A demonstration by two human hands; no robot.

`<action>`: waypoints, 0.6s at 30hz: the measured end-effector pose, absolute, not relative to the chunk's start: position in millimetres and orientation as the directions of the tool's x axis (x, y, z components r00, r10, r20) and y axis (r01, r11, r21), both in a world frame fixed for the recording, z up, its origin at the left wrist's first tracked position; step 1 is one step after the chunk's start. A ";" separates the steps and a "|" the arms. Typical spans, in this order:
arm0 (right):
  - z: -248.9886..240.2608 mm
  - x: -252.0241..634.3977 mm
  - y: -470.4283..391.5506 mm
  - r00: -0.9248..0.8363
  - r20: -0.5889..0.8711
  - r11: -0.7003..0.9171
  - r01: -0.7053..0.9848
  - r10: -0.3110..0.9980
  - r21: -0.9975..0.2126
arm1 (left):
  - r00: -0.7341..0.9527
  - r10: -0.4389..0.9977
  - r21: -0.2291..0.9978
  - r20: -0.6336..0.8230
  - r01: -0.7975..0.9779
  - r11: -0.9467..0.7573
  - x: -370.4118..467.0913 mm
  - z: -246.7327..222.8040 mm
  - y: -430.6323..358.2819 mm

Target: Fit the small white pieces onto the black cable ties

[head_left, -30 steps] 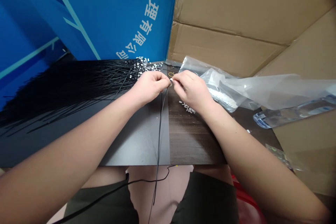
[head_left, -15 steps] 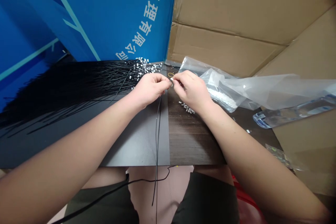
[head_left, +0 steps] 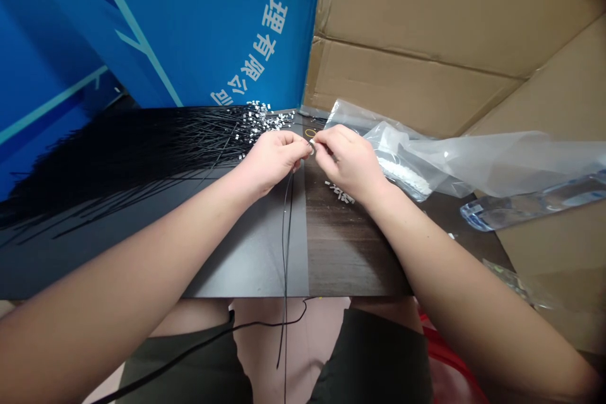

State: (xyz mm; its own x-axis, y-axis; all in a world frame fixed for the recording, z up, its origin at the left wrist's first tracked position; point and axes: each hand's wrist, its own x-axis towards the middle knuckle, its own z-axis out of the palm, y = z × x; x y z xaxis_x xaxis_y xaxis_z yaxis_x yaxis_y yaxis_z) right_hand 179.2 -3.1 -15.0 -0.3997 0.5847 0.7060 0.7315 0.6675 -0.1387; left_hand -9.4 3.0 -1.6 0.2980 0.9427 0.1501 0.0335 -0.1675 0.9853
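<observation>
My left hand [head_left: 279, 158] pinches thin black wires [head_left: 286, 233], which hang down from it over the table's front edge. Fingertip to fingertip with it, my right hand [head_left: 348, 158] is closed on a small white connector [head_left: 312, 142] at the wire ends; the fingers cover most of it. Beneath my right hand lies a small pile of loose white connectors [head_left: 341, 192]. Left of my hands spreads a large bundle of black wires [head_left: 142, 145], with white connectors [head_left: 260, 118] on their near ends.
Behind the right hand sits a clear plastic bag [head_left: 404, 175] of white pieces. Farther right lies a clear plastic bottle-like object [head_left: 525, 205]. A blue printed panel [head_left: 189, 25] and cardboard [head_left: 426, 6] wall off the back. A black cable [head_left: 199, 347] crosses below the table edge.
The view has shifted slightly. Both hands stay together at nearly the same spot, still pinching the wire and the white connector, with only small finger movement.
</observation>
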 end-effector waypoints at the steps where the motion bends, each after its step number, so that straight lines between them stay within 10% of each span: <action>1: -15.0 179.4 -3.0 -0.399 0.705 0.667 0.731 0.587 -0.143 | 0.300 0.943 0.987 0.144 0.028 -0.160 -9.3 -0.9 2.6; 18: -13.7 180.0 -4.5 -0.411 0.709 0.690 0.709 0.573 -0.146 | 0.315 0.939 0.989 0.139 0.006 -0.149 -10.7 -0.7 3.5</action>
